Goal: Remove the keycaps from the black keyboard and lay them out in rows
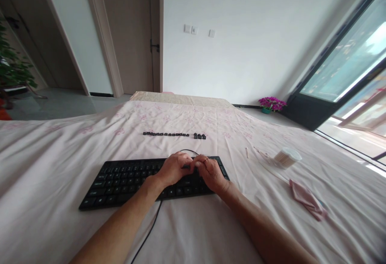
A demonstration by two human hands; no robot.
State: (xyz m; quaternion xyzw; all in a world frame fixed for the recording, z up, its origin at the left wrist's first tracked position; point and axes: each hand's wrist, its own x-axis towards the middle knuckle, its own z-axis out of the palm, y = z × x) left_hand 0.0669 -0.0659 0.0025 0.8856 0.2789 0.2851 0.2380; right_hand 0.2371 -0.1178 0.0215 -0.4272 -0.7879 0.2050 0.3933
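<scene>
A black keyboard (129,179) lies on the pale pink flowered cloth, turned slightly. Both of my hands meet over the right half of its keys. My left hand (175,168) has its fingers curled and pressed together, and what they grip, if anything, is hidden. Close against it, my right hand (210,172) is also closed, with bent fingertips down at the keys. Whatever is between those fingers does not show. Beyond the keyboard, a row of loose black keycaps (169,134) lies on the cloth, with a small cluster of keycaps (200,136) to its right.
A clear tub of cotton swabs (288,158) lies on its side at the right, near some loose swabs (261,151). A folded pink cloth (307,200) is nearer me. The keyboard cable (147,235) runs toward me. Purple flowers (272,103) stand by the wall.
</scene>
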